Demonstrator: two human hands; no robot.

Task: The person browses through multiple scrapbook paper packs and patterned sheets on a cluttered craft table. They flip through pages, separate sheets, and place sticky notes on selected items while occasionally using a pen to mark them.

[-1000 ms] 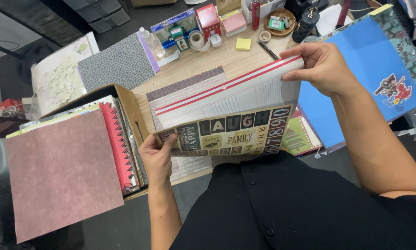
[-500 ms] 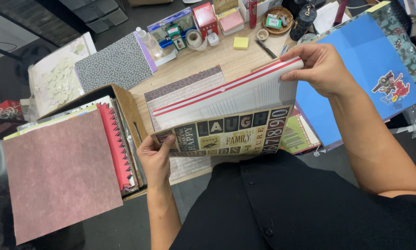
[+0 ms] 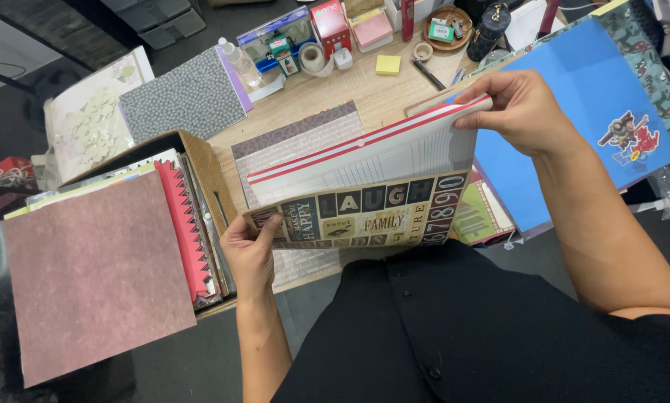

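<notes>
Between both hands, a stack of patterned scrapbook papers (image 3: 365,186) is held tilted above the wooden desk (image 3: 365,93). Left hand (image 3: 251,254) pinches its lower left corner, thumb on top; right hand (image 3: 521,112) is closed on the upper right corner, fingers parting the sheets. Just left stands a cardboard box (image 3: 204,175) of papers, with a dusty-pink sheet (image 3: 96,276) in front. A blue sheet (image 3: 574,127) lies right.

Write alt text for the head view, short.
Two bare hands hold a stack of patterned paper sheets over a cluttered wooden desk: left hand at its lower corner, right hand pinching the top edge. A box of papers sits left.
</notes>
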